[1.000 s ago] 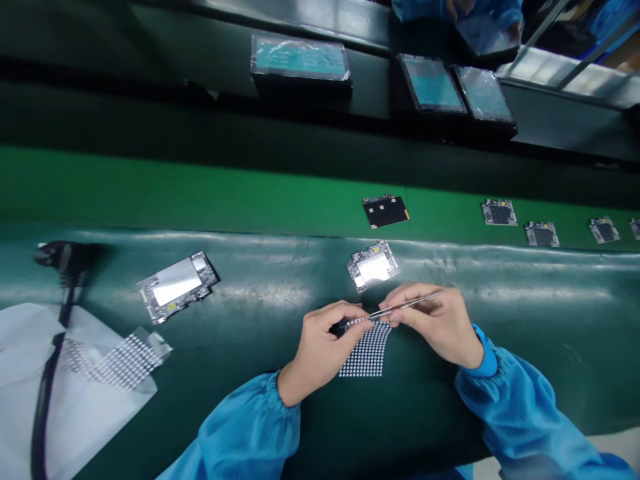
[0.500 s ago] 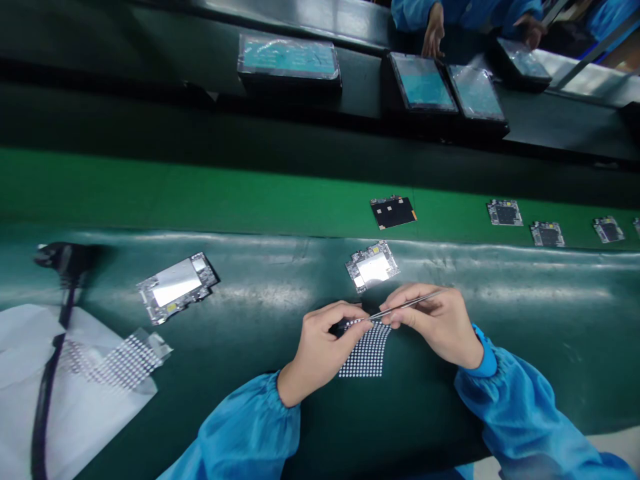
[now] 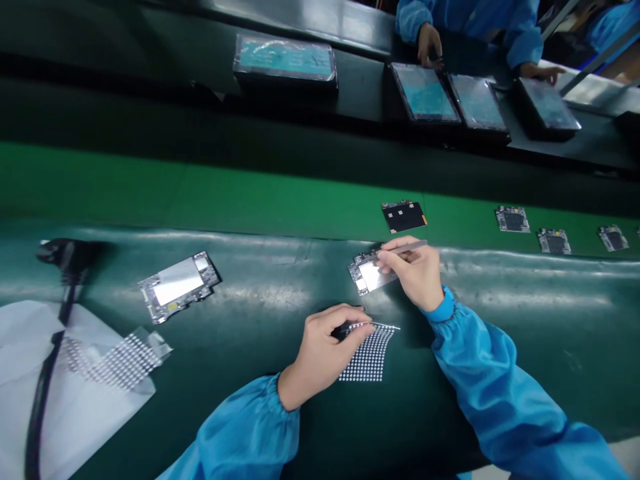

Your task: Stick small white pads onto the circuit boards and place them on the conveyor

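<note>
My left hand (image 3: 325, 347) pinches the top edge of a clear sheet of small white dot stickers (image 3: 370, 353) lying on the dark green mat. My right hand (image 3: 415, 270) grips metal tweezers (image 3: 407, 247), their tip down on a small circuit board with a shiny metal shield (image 3: 367, 273). Both sleeves are blue.
A second shielded board (image 3: 177, 287) lies to the left, near another sticker sheet (image 3: 125, 360) on white paper (image 3: 75, 400) and a black cable (image 3: 45, 380). Several boards (image 3: 404, 215) ride the green belt. Across it, another person's hands (image 3: 429, 43) work at black trays (image 3: 285, 60).
My right hand has lifted the tweezers off the sticker sheet and moved up to the circuit board. The left hand stays on the sheet. The boards on the belt have drifted right.
</note>
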The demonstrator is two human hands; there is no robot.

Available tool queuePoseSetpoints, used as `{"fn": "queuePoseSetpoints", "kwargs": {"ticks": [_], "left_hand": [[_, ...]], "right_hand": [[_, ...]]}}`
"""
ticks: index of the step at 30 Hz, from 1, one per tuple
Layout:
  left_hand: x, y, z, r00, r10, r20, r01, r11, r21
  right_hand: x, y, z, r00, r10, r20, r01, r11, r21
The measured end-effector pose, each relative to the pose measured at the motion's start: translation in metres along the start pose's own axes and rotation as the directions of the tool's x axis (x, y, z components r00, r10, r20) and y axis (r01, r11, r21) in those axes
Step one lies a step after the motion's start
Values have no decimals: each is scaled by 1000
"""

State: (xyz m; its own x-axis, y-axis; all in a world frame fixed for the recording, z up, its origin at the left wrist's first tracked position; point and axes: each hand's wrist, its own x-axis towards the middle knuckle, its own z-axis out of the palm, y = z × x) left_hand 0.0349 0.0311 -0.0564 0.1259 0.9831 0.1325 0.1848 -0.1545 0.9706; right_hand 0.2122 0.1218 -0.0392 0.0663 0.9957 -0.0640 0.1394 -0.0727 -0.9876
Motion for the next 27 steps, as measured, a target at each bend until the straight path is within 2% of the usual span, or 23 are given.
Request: {"fn": "queuePoseSetpoints", "kwargs": {"ticks": [20,23,27], "left_hand": [[1,4,0,1000,-8,-2,8,1000,-9],[1,4,0,1000,-10,-2,10,1000,0],[1,4,0,1000,-11,-4,11,1000,17]], "right_hand": [[-3,9,2,999,-30,26,32,998,-47],[-6,13,0,995,-85,53,89,993,-71],[-12,16,-3,969,-231,89,239,967,-86]]}}
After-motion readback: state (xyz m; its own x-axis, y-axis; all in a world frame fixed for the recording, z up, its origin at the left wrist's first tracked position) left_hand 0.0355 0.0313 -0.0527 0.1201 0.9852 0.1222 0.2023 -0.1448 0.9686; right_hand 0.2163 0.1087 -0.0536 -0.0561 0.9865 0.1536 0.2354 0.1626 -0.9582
